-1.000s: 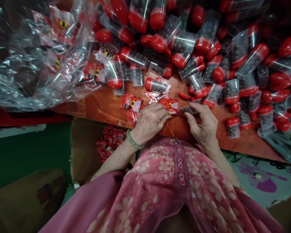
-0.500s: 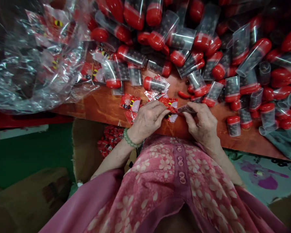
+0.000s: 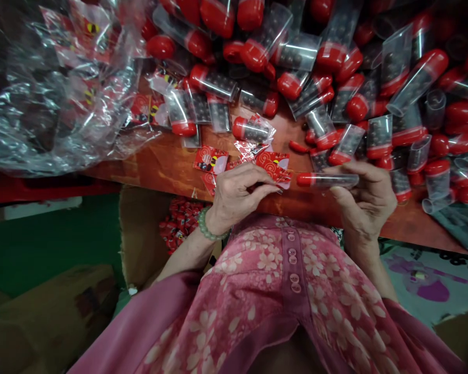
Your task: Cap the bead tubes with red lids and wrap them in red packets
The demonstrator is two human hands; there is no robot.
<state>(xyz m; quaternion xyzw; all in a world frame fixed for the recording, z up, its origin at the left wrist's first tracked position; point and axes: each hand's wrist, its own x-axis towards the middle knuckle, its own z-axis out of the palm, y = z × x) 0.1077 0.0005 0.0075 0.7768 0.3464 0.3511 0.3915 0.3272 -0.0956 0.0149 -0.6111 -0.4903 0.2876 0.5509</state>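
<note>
In my right hand (image 3: 368,200) is a clear plastic tube with a red rounded cap (image 3: 351,181), held lying sideways above the table edge between thumb and fingers. Its capped end points toward my left hand. My left hand (image 3: 244,192), with a green bead bracelet at the wrist, is closed in a pinch. What lies between its fingertips, if anything, is too small to make out. Just beyond those fingertips lies a red printed card (image 3: 275,162). Another printed card (image 3: 210,160) lies to its left, and a capped tube of dark beads (image 3: 257,132) rests on a clear wrapper behind.
Many red-capped tubes (image 3: 337,52) are heaped across the back and right of the wooden table (image 3: 156,166). Crumpled clear plastic bags (image 3: 62,114) cover the left side. Below the edge, a cardboard box (image 3: 140,234) holds small red packets (image 3: 181,221).
My right hand has moved right, away from my left hand, carrying the tube; its red cap now shows fully. My left hand has stayed nearly in place, still pinched.
</note>
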